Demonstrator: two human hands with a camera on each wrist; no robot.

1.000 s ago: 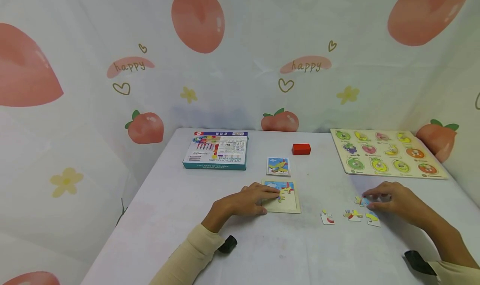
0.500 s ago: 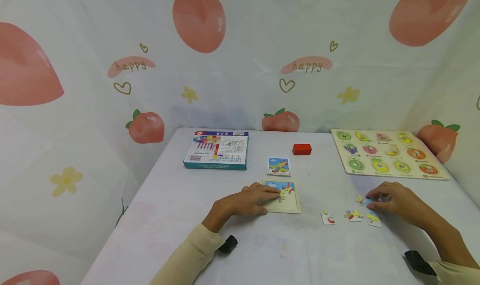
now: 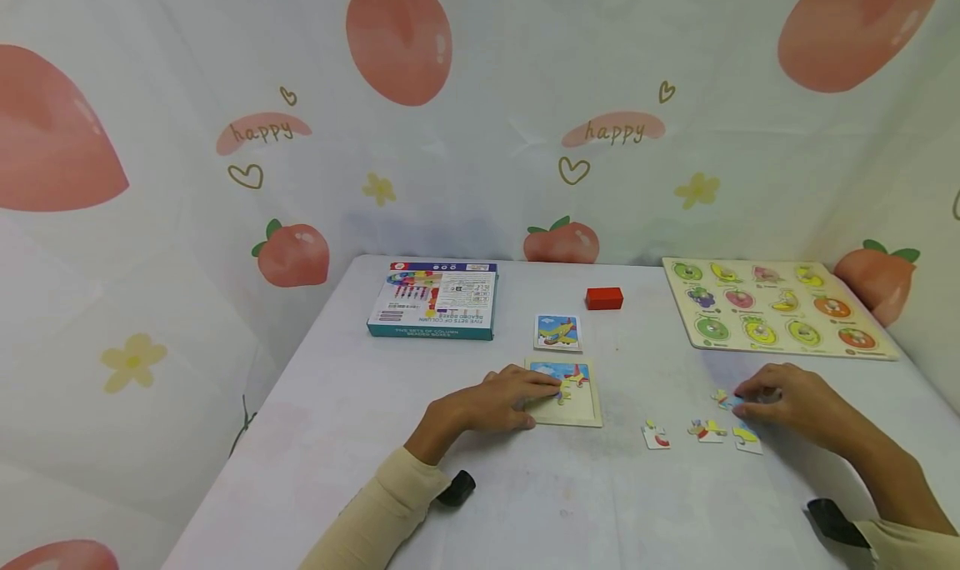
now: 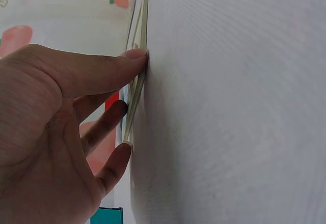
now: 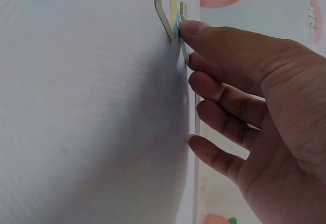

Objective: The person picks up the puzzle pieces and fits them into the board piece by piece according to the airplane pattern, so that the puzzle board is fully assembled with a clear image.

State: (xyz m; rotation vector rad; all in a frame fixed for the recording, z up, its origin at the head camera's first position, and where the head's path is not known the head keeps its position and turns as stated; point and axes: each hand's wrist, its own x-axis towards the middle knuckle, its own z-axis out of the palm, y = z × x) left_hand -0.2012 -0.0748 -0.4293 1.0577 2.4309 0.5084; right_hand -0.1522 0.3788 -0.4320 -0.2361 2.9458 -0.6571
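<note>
My left hand (image 3: 491, 399) rests on the left side of a small wooden puzzle board (image 3: 581, 412). Its index finger lies across the partly filled airplane picture, and the thumb touches the board's near edge; the left wrist view shows the thumb and other fingertips against the thin board (image 4: 136, 94). At the right, my right hand (image 3: 787, 399) pinches a blue puzzle piece (image 3: 732, 404) between thumb and fingertips, beside a loose piece (image 3: 721, 398). In the right wrist view, the pinched piece (image 5: 185, 51) is seen edge-on, mostly hidden by the thumb.
More loose pieces lie nearby: one with red (image 3: 656, 435), a yellow-red one (image 3: 707, 431) and a yellow one (image 3: 746, 438). Behind the board are an airplane picture stack (image 3: 557, 333), a red block (image 3: 603, 298), a flat box (image 3: 432, 303) and a fruit board (image 3: 780, 307).
The right hand shifts very slightly to the right with the pinched puzzle piece. The left hand keeps its place on the puzzle board.
</note>
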